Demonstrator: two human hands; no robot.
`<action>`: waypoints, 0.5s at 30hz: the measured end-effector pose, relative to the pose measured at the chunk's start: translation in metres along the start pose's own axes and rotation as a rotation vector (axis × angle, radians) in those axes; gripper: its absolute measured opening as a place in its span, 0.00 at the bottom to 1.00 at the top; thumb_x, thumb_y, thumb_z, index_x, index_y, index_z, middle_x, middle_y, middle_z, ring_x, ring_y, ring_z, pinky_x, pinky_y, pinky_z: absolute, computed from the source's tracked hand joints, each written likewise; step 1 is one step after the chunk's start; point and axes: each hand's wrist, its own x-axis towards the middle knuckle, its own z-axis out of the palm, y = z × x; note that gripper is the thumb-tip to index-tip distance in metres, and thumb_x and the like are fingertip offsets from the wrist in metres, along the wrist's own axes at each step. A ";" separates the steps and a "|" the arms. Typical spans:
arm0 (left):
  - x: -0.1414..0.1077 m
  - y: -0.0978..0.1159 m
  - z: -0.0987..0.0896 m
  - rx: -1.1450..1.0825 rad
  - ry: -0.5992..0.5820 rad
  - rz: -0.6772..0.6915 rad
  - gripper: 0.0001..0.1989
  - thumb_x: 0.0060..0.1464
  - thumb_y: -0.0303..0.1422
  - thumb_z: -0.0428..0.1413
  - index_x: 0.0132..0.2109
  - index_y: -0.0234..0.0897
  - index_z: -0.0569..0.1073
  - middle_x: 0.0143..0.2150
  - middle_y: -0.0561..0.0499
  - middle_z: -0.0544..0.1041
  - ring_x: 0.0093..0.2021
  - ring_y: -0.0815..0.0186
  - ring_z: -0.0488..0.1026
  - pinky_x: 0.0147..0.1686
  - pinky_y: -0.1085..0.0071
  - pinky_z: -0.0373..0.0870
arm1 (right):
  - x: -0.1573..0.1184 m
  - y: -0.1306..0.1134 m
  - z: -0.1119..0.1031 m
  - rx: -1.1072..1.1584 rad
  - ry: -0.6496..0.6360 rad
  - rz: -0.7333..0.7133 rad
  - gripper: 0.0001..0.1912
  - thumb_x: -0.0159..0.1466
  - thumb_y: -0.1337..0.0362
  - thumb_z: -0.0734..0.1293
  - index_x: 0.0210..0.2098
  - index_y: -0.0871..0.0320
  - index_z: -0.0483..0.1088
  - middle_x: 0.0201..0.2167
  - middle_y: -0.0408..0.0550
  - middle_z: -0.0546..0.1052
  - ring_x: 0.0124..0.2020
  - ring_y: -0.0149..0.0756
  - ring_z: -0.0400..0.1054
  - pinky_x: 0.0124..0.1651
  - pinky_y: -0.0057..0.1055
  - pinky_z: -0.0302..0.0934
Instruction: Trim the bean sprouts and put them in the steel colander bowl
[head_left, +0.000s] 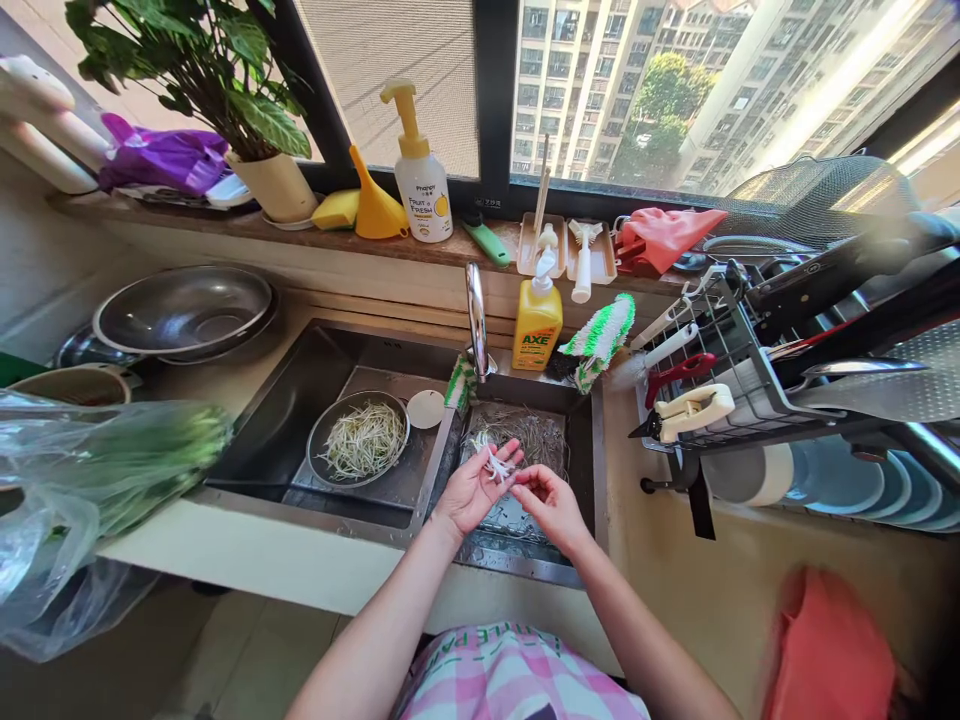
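Over the right sink basin, my left hand (474, 492) is palm up, its fingers curled around a few white bean sprouts (498, 466). Close beside it, my right hand (550, 503) has thumb and forefinger pinched near the sprouts; whatever lies between those fingertips is too small to name. Below my hands, the right basin (598, 470) holds a tray with thin strands and water. In the left basin (262, 440), a round metal bowl (313, 455) holds a heap of bean sprouts (363, 441), with a small white disc (426, 409) beside it.
The faucet (476, 315) rises behind the basins, near a yellow bottle (538, 325) and a green-white cloth (600, 335). A dish rack (757, 370) with utensils stands right. Bagged greens (150, 465) and a large pan (184, 308) are left. A potted plant (274, 185) sits on the sill.
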 end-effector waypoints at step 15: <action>-0.015 -0.003 -0.008 -0.142 -0.245 0.029 0.11 0.55 0.30 0.45 0.33 0.35 0.72 0.46 0.49 0.75 0.53 0.59 0.65 0.57 0.54 0.50 | -0.006 0.009 0.008 -0.172 0.012 -0.079 0.04 0.55 0.66 0.58 0.24 0.58 0.58 0.18 0.37 0.59 0.19 0.25 0.53 0.23 0.21 0.50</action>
